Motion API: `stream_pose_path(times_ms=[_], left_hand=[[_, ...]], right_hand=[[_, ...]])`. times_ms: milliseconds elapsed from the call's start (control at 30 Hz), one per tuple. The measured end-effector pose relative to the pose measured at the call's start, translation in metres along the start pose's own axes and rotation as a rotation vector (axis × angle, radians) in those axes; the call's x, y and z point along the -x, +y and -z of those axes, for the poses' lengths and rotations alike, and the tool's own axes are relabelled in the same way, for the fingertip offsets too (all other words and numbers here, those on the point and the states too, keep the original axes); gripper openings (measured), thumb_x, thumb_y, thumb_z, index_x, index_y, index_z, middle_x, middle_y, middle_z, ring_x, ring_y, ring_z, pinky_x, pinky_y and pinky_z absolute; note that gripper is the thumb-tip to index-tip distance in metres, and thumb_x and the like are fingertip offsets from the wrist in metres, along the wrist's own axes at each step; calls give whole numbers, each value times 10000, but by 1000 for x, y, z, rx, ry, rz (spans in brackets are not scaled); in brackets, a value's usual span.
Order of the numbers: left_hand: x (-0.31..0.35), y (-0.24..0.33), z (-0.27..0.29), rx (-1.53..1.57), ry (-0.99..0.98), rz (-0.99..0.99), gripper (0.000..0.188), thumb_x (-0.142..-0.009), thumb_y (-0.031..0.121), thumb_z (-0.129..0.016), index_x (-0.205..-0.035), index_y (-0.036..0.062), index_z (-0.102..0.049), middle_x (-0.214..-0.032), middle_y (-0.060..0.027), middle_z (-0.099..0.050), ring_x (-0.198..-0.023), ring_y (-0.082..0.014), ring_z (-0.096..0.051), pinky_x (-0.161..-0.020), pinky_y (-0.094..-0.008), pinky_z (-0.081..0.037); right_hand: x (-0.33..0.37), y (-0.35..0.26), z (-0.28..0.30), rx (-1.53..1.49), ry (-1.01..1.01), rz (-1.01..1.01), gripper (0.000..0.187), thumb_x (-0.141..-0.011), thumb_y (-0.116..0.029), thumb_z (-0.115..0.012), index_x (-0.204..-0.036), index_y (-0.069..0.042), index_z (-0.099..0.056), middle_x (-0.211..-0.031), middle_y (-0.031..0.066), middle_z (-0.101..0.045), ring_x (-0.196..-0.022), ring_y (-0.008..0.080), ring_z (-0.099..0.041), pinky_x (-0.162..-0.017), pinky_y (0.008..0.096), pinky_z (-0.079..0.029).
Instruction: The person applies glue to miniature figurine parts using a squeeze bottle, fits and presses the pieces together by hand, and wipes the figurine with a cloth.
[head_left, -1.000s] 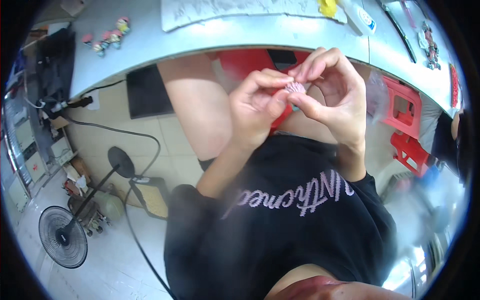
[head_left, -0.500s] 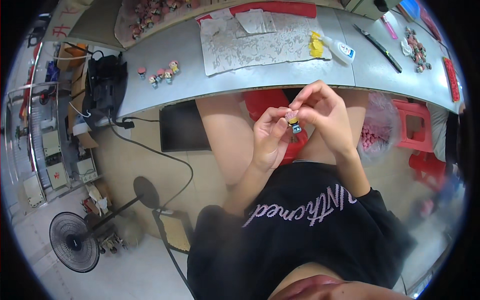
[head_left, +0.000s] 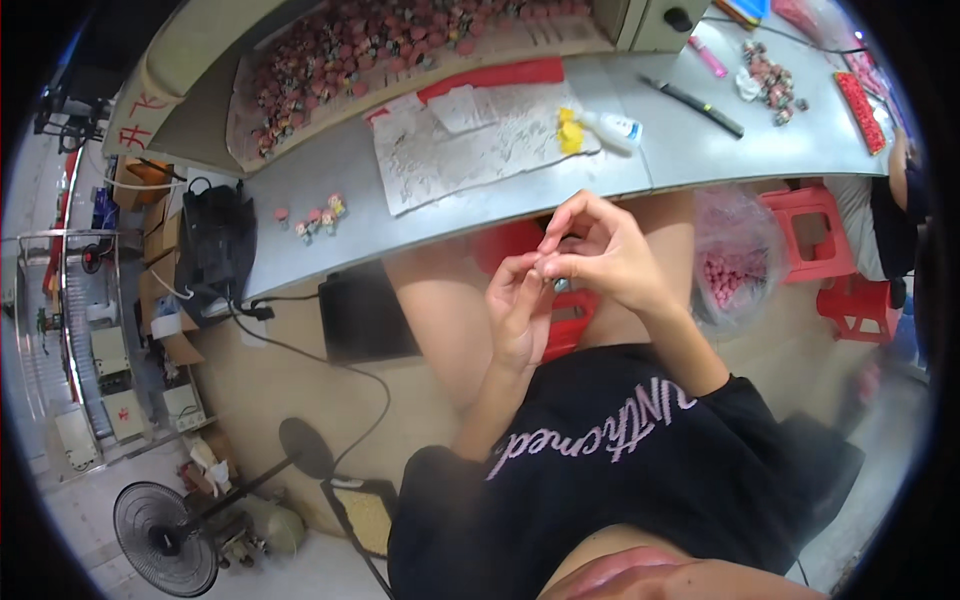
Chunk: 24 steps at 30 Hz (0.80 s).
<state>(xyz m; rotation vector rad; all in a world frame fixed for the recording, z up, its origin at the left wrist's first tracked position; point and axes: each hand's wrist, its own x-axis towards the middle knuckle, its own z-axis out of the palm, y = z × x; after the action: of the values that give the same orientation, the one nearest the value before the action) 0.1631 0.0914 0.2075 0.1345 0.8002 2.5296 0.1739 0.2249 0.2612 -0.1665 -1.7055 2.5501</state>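
Over my lap, just off the table's front edge, my hands meet around a small painted figurine (head_left: 561, 285). Only its bluish lower end shows; fingers cover the rest. My left hand (head_left: 516, 312) is closed on it, thumb and fingers pinched together. My right hand (head_left: 612, 252) pinches at the same spot, fingertips touching those of the left. On the table to the left lies a loose group of similar figurines (head_left: 322, 218) with pink tops. A white glue bottle (head_left: 618, 131) lies beside a yellow piece (head_left: 570, 132) on a stained white sheet (head_left: 460, 150).
A tray (head_left: 245, 110) heaped with pink-topped figurines stands at the back left under a grey housing. Farther right lie a black pen-like tool (head_left: 700, 108) and a figurine pile (head_left: 770, 80). A plastic bag (head_left: 735, 225) of pink pieces, red stools (head_left: 808, 235) and a fan (head_left: 165, 538) stand below.
My fingers have closed further over the figurine, hiding its pink and yellow top. The right hand has shifted inward over it. The view has tilted, showing more of the tray.
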Motion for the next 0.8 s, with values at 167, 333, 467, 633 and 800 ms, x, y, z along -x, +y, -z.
stream_pose_path(times_ms=[167, 333, 467, 633, 800], left_hand=[[-3, 0, -23, -125, 5, 81, 136, -865, 115, -487, -953, 12, -500, -965, -71, -539, -885, -134, -528, -795, -265, -451], [0, -9, -16, -365, 51, -23, 141, -843, 78, -521, -960, 0, -528, -958, -97, -560, -890, -159, -550, -813, -266, -460], [-3, -16, -27, -370, 63, -116, 120, -805, 44, -564, -890, -40, -568, -875, -89, -589, -786, -139, -559, -729, -249, -471], [-7, -17, -26, -355, 14, -139, 120, -803, 38, -570, -894, -41, -567, -881, -85, -587, -797, -137, -556, -743, -245, -460], [-2, -7, -31, -367, 6, -115, 129, -821, 50, -554, -911, -43, -556, -904, -93, -569, -831, -141, -542, -752, -246, -447]], right_hand=[[2, 2, 28, 86, -30, -11, 191, -730, -38, -641, -874, -38, -514, -820, 36, -581, -712, 90, -552, -605, 242, -488], [18, -20, 19, 338, -27, 67, 174, -701, -14, -632, -850, -17, -543, -828, 33, -569, -780, 92, -536, -705, 232, -459], [22, -15, 23, 340, 21, 80, 178, -693, -12, -648, -834, -8, -538, -827, 28, -555, -799, 88, -525, -737, 242, -451], [21, -14, 18, 350, 60, 126, 166, -701, -28, -667, -789, -12, -527, -812, 27, -546, -769, 88, -527, -720, 244, -456], [16, -2, 13, 437, 97, 147, 140, -717, -13, -650, -767, -2, -520, -792, 32, -541, -737, 95, -539, -664, 226, -465]])
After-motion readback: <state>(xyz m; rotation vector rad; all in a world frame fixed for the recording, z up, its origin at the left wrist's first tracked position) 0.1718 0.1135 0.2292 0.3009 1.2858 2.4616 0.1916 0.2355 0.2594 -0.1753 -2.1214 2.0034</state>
